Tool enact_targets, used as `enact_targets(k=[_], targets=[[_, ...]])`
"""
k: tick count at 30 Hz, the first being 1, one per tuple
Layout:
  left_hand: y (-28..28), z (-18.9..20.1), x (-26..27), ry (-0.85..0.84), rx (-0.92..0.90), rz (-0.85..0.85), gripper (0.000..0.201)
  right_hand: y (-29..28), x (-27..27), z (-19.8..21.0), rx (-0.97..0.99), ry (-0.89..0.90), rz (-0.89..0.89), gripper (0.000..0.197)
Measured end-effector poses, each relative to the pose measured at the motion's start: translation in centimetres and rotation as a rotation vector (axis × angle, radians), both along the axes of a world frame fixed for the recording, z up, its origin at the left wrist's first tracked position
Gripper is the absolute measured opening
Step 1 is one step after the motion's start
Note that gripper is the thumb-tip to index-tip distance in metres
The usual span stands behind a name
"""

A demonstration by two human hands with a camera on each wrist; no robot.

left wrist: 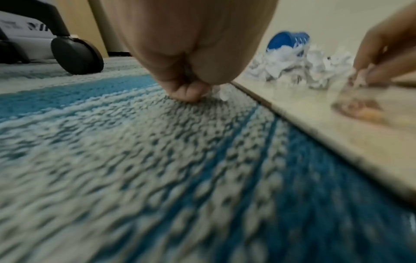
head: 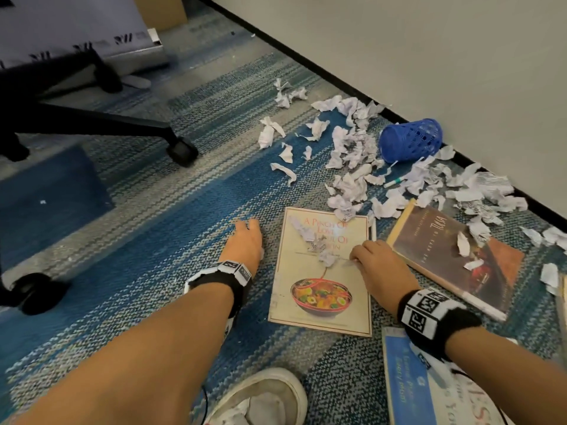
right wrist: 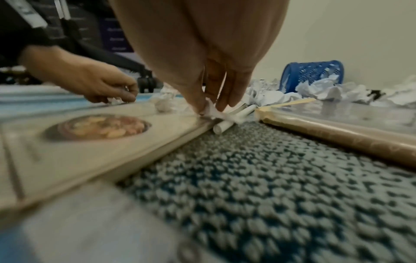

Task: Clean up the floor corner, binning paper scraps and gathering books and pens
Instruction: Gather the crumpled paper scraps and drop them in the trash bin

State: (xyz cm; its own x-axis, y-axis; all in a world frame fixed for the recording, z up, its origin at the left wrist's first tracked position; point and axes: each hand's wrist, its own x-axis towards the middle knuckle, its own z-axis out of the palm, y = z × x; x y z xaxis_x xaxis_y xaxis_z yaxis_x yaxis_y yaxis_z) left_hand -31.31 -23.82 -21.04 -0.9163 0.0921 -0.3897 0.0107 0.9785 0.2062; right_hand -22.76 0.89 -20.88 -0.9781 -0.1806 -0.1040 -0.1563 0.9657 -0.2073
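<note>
Pinched between the right hand's (right wrist: 203,58) fingertips (right wrist: 202,108) is a scrap (right wrist: 215,113), at the cookbook's (head: 322,289) right edge, just over a white pen (right wrist: 234,120). Left hand (head: 245,245), on the carpet (left wrist: 157,160) left of the cookbook, seems to pinch another bit (left wrist: 221,93), though blur hides it. Beyond both grips lie more scraps (head: 349,167) and the tipped blue bin (head: 409,139). Right of the pen lies a brown book (head: 454,259).

Both bare forearms wore black wristbands (head: 437,320) carrying white blocks printed with black square markers, and one foot wore a white shoe (head: 260,397).
</note>
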Motion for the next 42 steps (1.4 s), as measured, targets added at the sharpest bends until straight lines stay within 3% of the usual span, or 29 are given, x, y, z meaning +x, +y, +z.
enact_targets(k=[3,5,8,10,13,17,19,22,27,30,34,36,39,42], targets=[[2.2,1.6,-0.6,0.091,0.203,0.039,0.021,0.1,-0.6,0.7,-0.152,-0.017,-0.133,0.017],[4.6,2.4,-0.6,0.172,0.238,-0.047,0.02,0.6,-0.7,1.4,-0.229,0.002,-0.222,0.021],[8.1,2.6,0.3,0.236,0.091,-0.221,0.023,1.8,-0.7,2.2,-0.32,0.023,-0.32,0.029],[9.8,1.9,1.2,0.247,-0.017,-0.244,0.035,2.8,-0.6,2.5,-0.344,-0.056,-0.39,0.032],[11.2,0.5,2.8,0.262,-0.114,-0.25,0.06,3.9,0.0,2.8,-0.323,-0.119,-0.434,0.029],[12.1,-0.6,3.8,0.249,-0.118,-0.356,0.025,4.8,1.5,3.4,-0.333,-0.164,-0.448,0.029],[12.1,-0.7,3.4,0.155,-0.09,-0.365,0.025,5.4,2.1,3.9,-0.326,-0.14,-0.46,0.039],[12.6,0.0,1.7,0.067,-0.036,-0.351,0.024,6.7,2.3,4.4,-0.305,-0.075,-0.579,0.037],[16.1,3.3,-1.7,0.257,-0.015,-0.354,0.051,10.4,1.7,4.8,-0.257,0.094,-0.732,0.024],[18.5,4.5,-3.7,0.316,0.005,-0.369,0.046,12.9,0.7,4.4,-0.129,0.192,-0.787,0.041],[20.6,3.2,-5.7,0.414,0.117,-0.313,0.038,15.2,-0.5,2.6,-0.062,0.185,-0.945,0.065],[21.4,1.8,-5.9,0.409,0.152,-0.211,0.039,15.4,-0.3,1.4,-0.046,0.116,-0.937,0.07],[22.1,-0.4,-6.0,0.212,0.318,-0.143,0.044,14.9,0.4,-0.6,-0.076,0.021,-0.813,0.072],[22.2,-2.0,-5.4,0.182,0.061,-0.289,0.058,14.7,0.1,-1.9,-0.174,0.044,-0.725,0.065]])
